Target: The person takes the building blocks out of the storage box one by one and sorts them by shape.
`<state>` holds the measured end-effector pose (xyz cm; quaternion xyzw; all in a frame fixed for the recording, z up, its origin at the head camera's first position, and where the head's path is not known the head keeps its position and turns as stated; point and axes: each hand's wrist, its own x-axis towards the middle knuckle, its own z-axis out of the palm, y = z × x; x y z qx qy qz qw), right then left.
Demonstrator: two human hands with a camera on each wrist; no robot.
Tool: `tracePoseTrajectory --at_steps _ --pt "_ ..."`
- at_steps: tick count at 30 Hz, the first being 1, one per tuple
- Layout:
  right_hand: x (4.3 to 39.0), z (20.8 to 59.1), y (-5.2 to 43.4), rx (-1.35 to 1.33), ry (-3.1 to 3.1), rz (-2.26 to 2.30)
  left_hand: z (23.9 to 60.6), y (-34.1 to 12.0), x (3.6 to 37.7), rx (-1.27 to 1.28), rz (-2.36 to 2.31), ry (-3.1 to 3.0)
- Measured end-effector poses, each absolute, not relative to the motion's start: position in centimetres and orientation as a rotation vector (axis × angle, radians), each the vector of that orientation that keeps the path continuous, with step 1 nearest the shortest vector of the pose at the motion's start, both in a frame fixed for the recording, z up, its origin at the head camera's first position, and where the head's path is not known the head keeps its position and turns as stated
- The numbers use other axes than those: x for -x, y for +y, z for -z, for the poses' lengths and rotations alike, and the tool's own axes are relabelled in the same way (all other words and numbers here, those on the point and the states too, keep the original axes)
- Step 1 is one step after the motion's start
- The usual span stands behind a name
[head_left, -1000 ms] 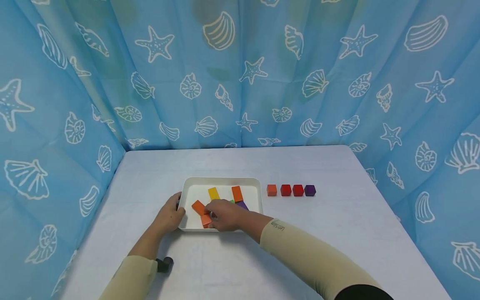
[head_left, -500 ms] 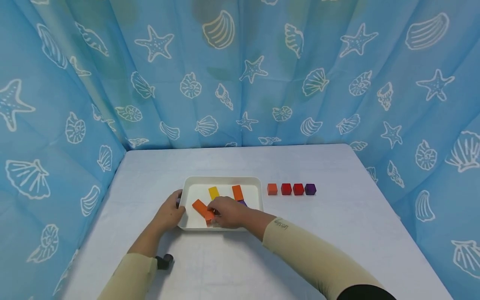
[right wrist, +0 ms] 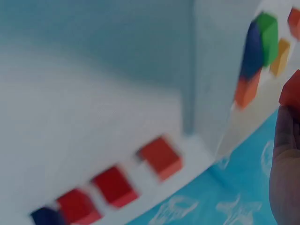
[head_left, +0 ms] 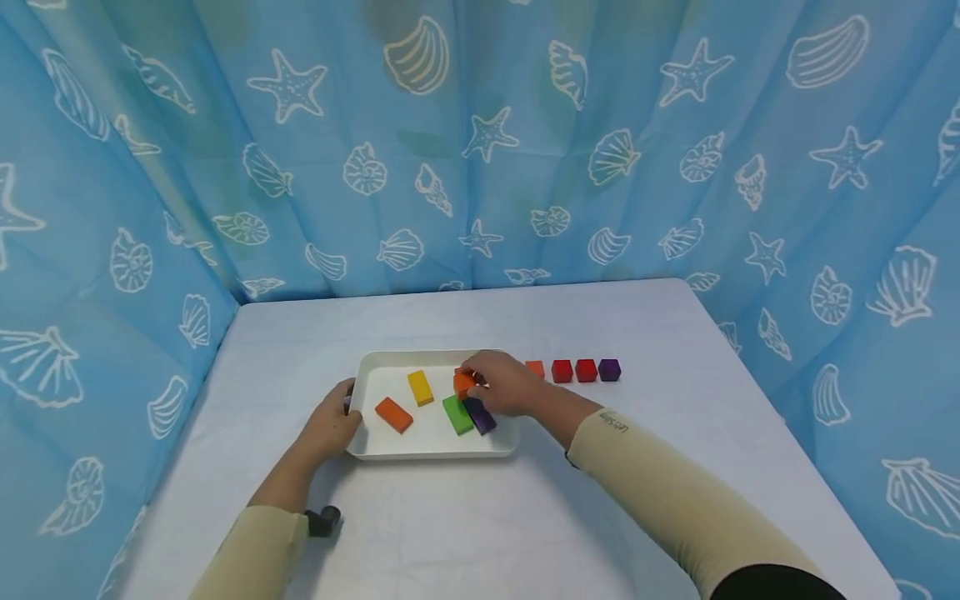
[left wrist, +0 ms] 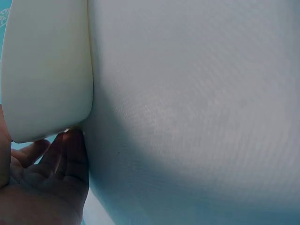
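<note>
A white tray (head_left: 375, 450) lies mid-table. My left hand (head_left: 330, 423) grips its left rim; in the left wrist view the fingers (left wrist: 63, 171) curl under the tray's edge (left wrist: 47, 70). Over the tray's far right part, my right hand (head_left: 501, 383) pinches a small orange cube (head_left: 462, 384); that cube (right wrist: 291, 89) shows blurred in the right wrist view. In the tray lie a yellow block (head_left: 420, 387), an orange block (head_left: 393, 414), a green block (head_left: 457, 414) and a purple block (head_left: 480, 416).
Right of the tray a row of cubes stands on the white tablecloth: orange (head_left: 535, 368), red (head_left: 562, 371), red (head_left: 586, 370), purple (head_left: 609, 369). A blue shell-print curtain (head_left: 480, 150) closes off the back and both sides. A small black object (head_left: 324, 521) sits by my left sleeve.
My right hand has lifted the orange cube from the tray's near left and carried it to the far right, uncovering the green and purple blocks. The left hand stays on the rim.
</note>
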<state>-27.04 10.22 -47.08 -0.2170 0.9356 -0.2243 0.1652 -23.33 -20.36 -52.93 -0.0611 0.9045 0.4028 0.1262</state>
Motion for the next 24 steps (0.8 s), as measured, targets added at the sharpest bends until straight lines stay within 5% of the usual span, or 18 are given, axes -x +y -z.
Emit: tracePoseTrajectory --at_steps 24 --pt "29.6 47.8 30.7 0.093 2.842 0.673 53.0 -19.9 23.2 0.223 -1.146 2.644"
